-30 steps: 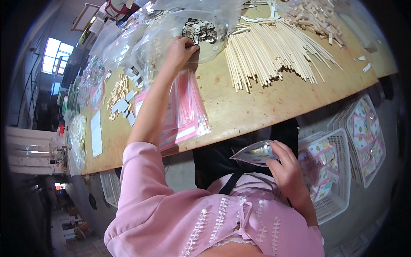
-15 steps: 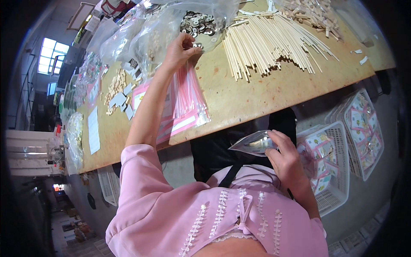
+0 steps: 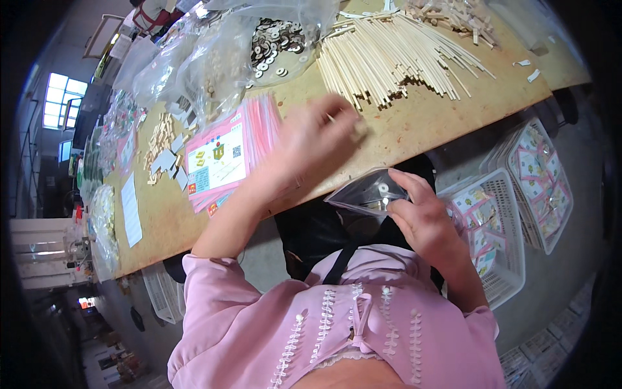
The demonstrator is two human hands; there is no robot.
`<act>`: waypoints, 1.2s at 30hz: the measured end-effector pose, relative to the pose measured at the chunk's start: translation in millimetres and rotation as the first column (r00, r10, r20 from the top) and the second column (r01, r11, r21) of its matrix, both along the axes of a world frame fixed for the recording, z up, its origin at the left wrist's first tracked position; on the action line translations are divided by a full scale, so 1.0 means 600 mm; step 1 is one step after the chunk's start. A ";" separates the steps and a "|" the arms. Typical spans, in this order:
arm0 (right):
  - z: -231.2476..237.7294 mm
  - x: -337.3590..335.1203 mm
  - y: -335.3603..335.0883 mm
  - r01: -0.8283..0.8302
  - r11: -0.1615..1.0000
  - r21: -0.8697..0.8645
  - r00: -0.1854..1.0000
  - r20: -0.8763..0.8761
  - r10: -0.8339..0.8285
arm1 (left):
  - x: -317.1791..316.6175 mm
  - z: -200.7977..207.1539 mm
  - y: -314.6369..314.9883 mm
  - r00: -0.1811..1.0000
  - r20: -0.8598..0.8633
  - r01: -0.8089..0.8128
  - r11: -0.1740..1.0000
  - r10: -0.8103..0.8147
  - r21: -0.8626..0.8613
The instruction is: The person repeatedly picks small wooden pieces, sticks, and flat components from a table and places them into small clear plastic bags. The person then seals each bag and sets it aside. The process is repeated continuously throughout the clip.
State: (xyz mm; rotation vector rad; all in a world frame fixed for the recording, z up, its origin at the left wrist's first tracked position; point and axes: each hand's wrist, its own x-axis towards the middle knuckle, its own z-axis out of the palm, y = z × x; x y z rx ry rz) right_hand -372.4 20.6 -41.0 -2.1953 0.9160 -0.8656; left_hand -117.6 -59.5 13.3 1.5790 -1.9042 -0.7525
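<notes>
My right hand [image 3: 421, 211] pinches the rim of a small clear plastic bag [image 3: 353, 191] over my lap. The bag gapes toward the table. A pale ring-shaped washer [image 3: 383, 188] and other small pieces show inside it. My left hand [image 3: 321, 136] is above the table near the front edge, up and to the left of the bag. Motion smears its fingers, and whether they hold anything cannot be made out. Beside its forearm lies a stack of pink-edged printed plastic bags [image 3: 220, 155]. Dark and pale washers [image 3: 278, 42] are heaped farther back on clear plastic.
Thin wooden sticks [image 3: 395, 58] fan across the table [image 3: 453, 117]. Small wooden blocks [image 3: 457, 16] are piled behind them, more wooden pieces [image 3: 162, 139] at left. White baskets [image 3: 515, 240] with filled packets stand on the floor at right. Large clear bags [image 3: 214, 71] cover the far left.
My left hand has come from the washers back toward me and rightward, closer to the small bag. The bag now gapes wider, with a washer showing inside. The view has shifted slightly.
</notes>
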 end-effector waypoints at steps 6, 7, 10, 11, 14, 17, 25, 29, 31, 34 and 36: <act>-0.019 -0.008 0.017 0.006 1.000 0.013 1.000 0.002 -0.006 | 0.091 -0.053 -0.178 0.984 0.112 -0.159 0.970 0.140 0.185; -0.023 -0.009 0.018 0.006 1.000 0.016 1.000 -0.008 -0.006 | 0.086 -0.059 -0.192 0.987 0.107 -0.142 0.970 0.123 0.197; -0.021 -0.011 0.022 0.013 1.000 0.009 1.000 -0.025 -0.013 | 0.098 -0.087 -0.235 0.979 -0.110 -0.128 0.933 0.174 0.337; -0.019 -0.013 0.021 0.018 1.000 0.004 0.999 -0.028 -0.018 | 0.105 -0.090 -0.242 0.965 -0.162 -0.124 0.905 0.205 0.406; -0.018 -0.017 0.023 0.038 0.999 0.012 0.999 -0.030 -0.038 | 0.121 -0.088 -0.245 0.901 -0.345 -0.047 0.849 0.263 0.526; -0.023 -0.023 0.022 0.051 0.999 0.014 0.999 0.003 -0.051 | 0.122 -0.079 -0.235 0.834 -0.435 -0.059 0.839 0.339 0.541; -0.017 -0.030 0.009 0.102 0.994 0.028 0.995 0.012 -0.102 | 0.124 -0.011 -0.066 0.753 -0.656 -0.073 0.997 0.043 -0.019; -0.007 -0.011 -0.003 0.072 0.997 -0.003 0.997 0.020 -0.071 | 0.041 -0.004 0.077 0.779 -0.627 -0.081 0.995 0.029 -0.054; 0.002 -0.002 -0.010 0.045 0.998 -0.051 0.999 0.010 -0.044 | 0.005 -0.024 0.114 0.882 -0.470 -0.012 0.993 -0.045 -0.116; 0.015 0.004 -0.014 0.012 0.999 -0.034 1.000 -0.020 -0.013 | -0.026 -0.035 0.126 0.923 -0.383 0.052 0.999 -0.048 0.002; 0.017 0.000 -0.015 0.014 0.999 -0.029 1.000 -0.012 -0.015 | -0.017 -0.024 0.106 0.978 -0.157 0.112 0.978 -0.140 -0.178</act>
